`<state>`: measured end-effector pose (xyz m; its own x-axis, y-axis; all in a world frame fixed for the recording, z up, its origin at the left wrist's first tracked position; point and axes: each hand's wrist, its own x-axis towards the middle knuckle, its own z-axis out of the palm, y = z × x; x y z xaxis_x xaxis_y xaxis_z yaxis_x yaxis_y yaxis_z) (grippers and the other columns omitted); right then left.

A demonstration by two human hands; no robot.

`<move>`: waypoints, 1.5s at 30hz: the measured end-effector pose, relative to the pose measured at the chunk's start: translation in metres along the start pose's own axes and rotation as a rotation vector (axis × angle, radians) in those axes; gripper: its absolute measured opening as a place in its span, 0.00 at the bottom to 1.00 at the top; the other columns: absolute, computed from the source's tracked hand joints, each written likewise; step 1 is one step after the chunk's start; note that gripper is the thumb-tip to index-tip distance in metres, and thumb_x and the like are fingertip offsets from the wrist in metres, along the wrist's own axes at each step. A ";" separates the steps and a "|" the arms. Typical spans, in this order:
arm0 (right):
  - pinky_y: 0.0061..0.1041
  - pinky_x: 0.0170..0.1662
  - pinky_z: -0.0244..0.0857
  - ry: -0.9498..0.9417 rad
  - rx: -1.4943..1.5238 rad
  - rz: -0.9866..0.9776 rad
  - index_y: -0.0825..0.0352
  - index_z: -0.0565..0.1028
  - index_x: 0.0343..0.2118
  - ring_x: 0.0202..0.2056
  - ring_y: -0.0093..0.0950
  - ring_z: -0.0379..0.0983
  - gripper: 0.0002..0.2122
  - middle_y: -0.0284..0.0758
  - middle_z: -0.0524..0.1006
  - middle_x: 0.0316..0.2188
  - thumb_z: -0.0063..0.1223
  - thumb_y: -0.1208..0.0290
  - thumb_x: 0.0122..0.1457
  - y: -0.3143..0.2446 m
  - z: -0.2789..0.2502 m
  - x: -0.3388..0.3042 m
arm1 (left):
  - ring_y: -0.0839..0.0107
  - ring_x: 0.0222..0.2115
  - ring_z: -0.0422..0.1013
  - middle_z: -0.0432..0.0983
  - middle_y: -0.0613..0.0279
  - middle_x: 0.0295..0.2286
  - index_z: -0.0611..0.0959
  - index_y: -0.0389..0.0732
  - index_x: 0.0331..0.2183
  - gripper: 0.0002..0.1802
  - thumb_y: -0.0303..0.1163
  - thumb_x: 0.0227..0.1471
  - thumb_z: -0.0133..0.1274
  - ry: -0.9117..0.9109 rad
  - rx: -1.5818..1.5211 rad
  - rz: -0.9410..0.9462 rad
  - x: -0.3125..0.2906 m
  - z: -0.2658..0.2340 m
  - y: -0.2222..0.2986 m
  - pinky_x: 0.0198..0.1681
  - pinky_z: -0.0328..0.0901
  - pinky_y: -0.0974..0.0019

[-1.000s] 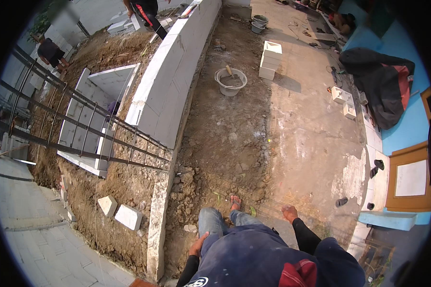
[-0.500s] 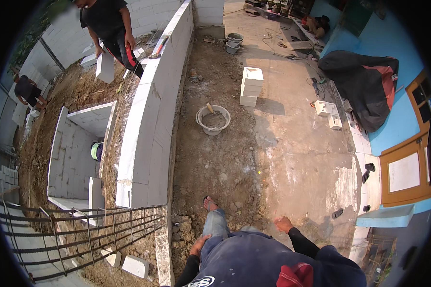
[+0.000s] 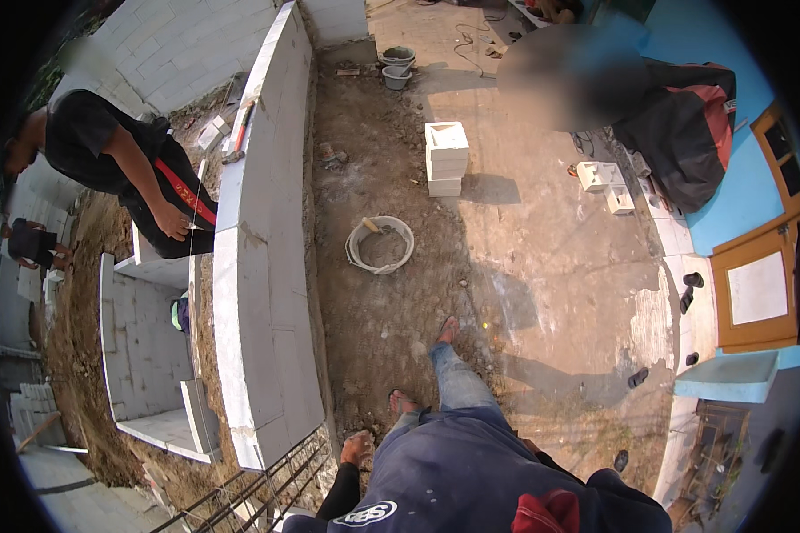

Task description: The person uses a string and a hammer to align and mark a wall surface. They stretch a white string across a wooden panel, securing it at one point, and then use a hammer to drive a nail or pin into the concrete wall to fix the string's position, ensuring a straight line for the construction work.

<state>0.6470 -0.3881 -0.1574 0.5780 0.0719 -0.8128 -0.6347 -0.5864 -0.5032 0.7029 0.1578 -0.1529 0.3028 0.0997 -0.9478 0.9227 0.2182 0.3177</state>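
Note:
My left hand (image 3: pixel 356 449) hangs by my left thigh beside the end of the low wall, fingers loosely apart and nothing in them. Most of my right hand (image 3: pixel 530 445) is hidden behind my shirt, so its fingers do not show. In front of my feet stands a white bucket (image 3: pixel 407 251) of grey mortar, with a trowel's handle (image 3: pixel 370 225) leaning at its rim. Farther on is a short stack of white blocks (image 3: pixel 446 155). Neither hand touches any of these.
The low white block wall (image 3: pixel 271 355) runs along my left, a hammer (image 3: pixel 240 133) on top. Rebar (image 3: pixel 271 489) sticks out at its near end. Beyond it, a co-worker (image 3: pixel 107 151) bends near a block-lined pit (image 3: pixel 151 355). Grey buckets (image 3: pixel 397 75) and loose blocks (image 3: pixel 603 176) stand farther off.
I have stepped forward, and the bucket and block stack appear farther left. My right hand has swung back behind my shirt. The co-worker beyond the wall has bent down; the block they held no longer shows.

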 end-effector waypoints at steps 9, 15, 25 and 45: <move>0.32 0.29 0.70 0.484 0.221 0.070 0.63 0.76 0.44 0.30 0.29 0.76 0.18 0.35 0.79 0.31 0.56 0.55 0.59 -0.106 -0.173 0.158 | 0.61 0.25 0.75 0.79 0.61 0.26 0.83 0.40 0.32 0.13 0.37 0.50 0.49 -0.026 0.823 0.731 0.062 0.089 0.174 0.27 0.69 0.62; 0.28 0.39 0.74 0.650 0.553 -0.181 0.66 0.75 0.49 0.36 0.30 0.80 0.19 0.41 0.79 0.43 0.53 0.57 0.62 -0.266 -0.311 0.143 | 0.58 0.30 0.75 0.77 0.56 0.30 0.77 0.42 0.36 0.14 0.41 0.53 0.47 -0.009 0.002 0.242 0.064 0.198 0.329 0.31 0.69 0.52; 0.34 0.34 0.69 0.490 0.528 0.463 0.62 0.73 0.51 0.31 0.30 0.74 0.18 0.36 0.78 0.32 0.47 0.56 0.64 0.010 -0.149 0.139 | 0.56 0.30 0.75 0.75 0.55 0.29 0.75 0.42 0.31 0.28 0.61 0.52 0.54 -0.055 0.256 0.068 0.141 0.255 0.431 0.33 0.69 0.53; 0.37 0.31 0.70 0.457 1.076 0.459 0.60 0.75 0.45 0.36 0.37 0.78 0.13 0.39 0.78 0.32 0.51 0.59 0.62 -0.102 -0.452 0.289 | 0.66 0.46 0.75 0.78 0.50 0.46 0.70 0.33 0.58 0.34 0.39 0.53 0.58 -0.418 0.487 0.587 0.250 0.753 0.725 0.48 0.68 0.66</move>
<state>1.1112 -0.6724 -0.2085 0.1818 -0.3758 -0.9087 -0.7958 0.4867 -0.3604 1.6277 -0.3901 -0.1793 0.7366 -0.3193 -0.5962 0.5603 -0.2057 0.8023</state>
